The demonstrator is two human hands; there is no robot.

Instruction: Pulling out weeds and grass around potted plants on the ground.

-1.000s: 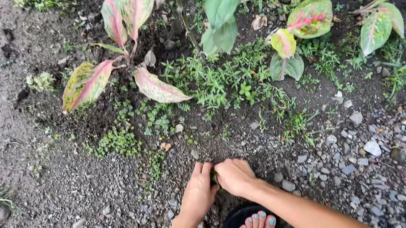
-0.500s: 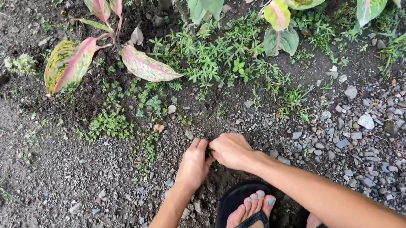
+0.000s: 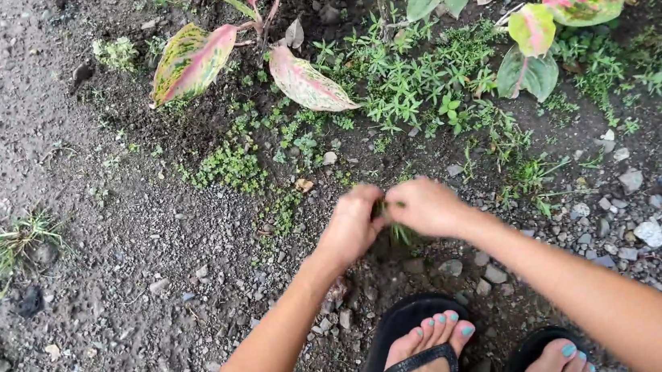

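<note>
Both hands pinch one weed tuft
Left hand (image 3: 351, 228) and right hand (image 3: 428, 206) clamped together on green tuft (image 3: 396, 228); gravelly soil (image 3: 137, 269) beneath

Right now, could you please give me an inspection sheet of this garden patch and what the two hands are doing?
Surface: bare dark soil on the left, grey gravel on the right.
Job's things: a small green weed tuft, pinched between both hands.
Clutter: loose stones; a grass clump.
Grippers: left hand and right hand meet, fingers closed on the weed tuft.
Cables: nothing seen.
Surroundings: pink-and-green leafed plants, low green weeds, feet in black flip-flops with teal-painted toenails.
</note>
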